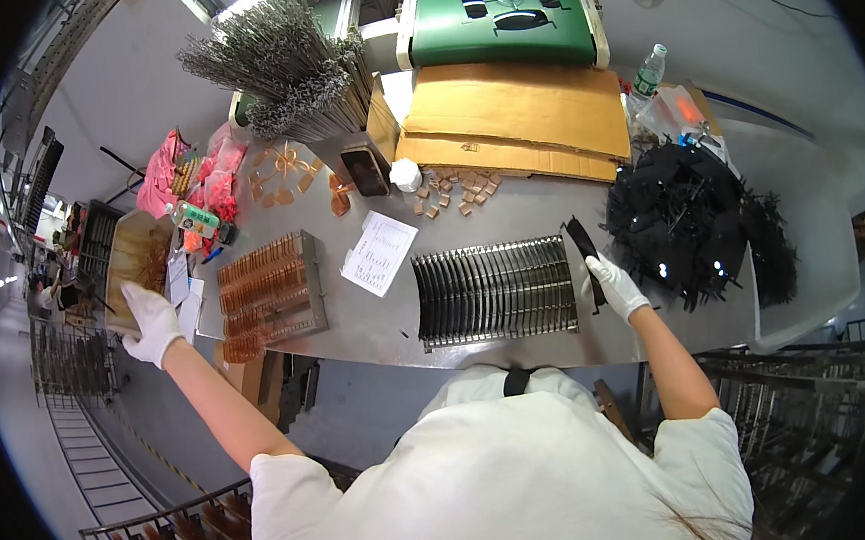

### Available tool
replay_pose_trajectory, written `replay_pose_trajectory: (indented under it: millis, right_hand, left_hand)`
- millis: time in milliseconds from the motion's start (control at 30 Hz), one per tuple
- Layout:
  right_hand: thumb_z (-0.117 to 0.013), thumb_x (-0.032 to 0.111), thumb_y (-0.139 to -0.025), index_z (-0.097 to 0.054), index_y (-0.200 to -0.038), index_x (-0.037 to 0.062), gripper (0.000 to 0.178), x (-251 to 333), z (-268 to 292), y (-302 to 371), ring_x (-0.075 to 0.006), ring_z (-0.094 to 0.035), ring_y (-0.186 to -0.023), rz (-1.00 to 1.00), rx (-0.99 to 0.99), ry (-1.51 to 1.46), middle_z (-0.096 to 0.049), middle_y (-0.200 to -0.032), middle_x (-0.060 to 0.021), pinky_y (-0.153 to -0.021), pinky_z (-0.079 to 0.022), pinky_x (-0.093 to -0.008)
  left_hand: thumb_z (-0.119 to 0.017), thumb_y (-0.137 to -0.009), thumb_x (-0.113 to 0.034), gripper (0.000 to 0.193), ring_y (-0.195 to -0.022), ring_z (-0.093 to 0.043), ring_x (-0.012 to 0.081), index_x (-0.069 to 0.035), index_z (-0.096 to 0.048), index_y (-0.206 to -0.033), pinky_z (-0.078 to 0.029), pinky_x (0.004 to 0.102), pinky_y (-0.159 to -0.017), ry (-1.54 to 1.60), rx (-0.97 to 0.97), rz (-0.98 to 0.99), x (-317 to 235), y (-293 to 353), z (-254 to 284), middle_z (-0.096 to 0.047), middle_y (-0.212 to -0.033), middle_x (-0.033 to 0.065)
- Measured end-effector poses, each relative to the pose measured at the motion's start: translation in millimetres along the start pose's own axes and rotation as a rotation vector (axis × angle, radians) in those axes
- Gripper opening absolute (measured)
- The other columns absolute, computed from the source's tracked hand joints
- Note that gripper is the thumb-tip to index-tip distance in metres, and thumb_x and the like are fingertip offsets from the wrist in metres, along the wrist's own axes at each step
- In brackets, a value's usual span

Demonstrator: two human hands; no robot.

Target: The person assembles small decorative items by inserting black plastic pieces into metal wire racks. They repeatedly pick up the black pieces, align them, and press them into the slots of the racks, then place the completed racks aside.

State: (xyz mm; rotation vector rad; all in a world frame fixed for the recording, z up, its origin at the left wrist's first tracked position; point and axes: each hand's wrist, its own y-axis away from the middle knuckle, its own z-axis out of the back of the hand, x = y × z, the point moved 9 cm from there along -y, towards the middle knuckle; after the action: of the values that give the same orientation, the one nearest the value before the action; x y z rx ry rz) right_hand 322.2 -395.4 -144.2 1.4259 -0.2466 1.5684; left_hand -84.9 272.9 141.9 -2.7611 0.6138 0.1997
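Both my hands wear white gloves. My left hand (154,325) reaches out to the left at the near edge of a tan bin (128,253), its fingers stretched and apart; whether it touches the rim I cannot tell. A thin, flat black part (582,238) stands upright in my right hand (614,285), whose fingers close on its side. Just left of that part lies a metal rack (494,294) with a row of many curved black slats. To the right is a big heap of black parts (677,213).
A rack of copper-coloured parts (269,291) stands left of a written paper sheet (379,253). Behind are a phone (364,171), small tan blocks (462,188), cardboard (512,119), a bundle of metal wires (283,65), a green conveyor belt (436,29) and a bottle (649,72).
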Motion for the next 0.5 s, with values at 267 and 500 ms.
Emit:
replay_pose_trajectory:
  millis: [267, 500]
  right_hand:
    - [-0.036, 0.069, -0.104, -0.048, -0.152, 0.0136, 0.074, -58.5, -30.5, -31.1, -0.0253, -0.071, -0.087, -0.093, 0.034, 0.164, -0.075, -0.097, -0.0096, -0.076, -0.054, -0.0380]
    - [-0.026, 0.075, -0.102, -0.007, -0.167, 0.0132, 0.092, 7.3, -34.8, -14.7, -0.0498, -0.067, -0.104, -0.040, -0.025, 0.711, -0.069, -0.109, -0.0339, -0.090, -0.051, -0.0567]
  left_hand:
    - [-0.059, -0.104, -0.022, 0.042, -0.131, -0.059, 0.0231, 0.002, -0.060, -0.139, -0.048, 0.0351, -0.108, -1.611, 0.112, -0.111, 183.3, -47.6, -61.0, -0.062, -0.141, 0.0144]
    - [-0.066, -0.096, -0.049, 0.061, -0.125, -0.061, 0.0411, -0.002, -0.063, -0.135, -0.048, 0.0450, -0.106, -2.243, 0.404, -0.543, 297.9, -210.3, -89.7, -0.066, -0.132, 0.0244]
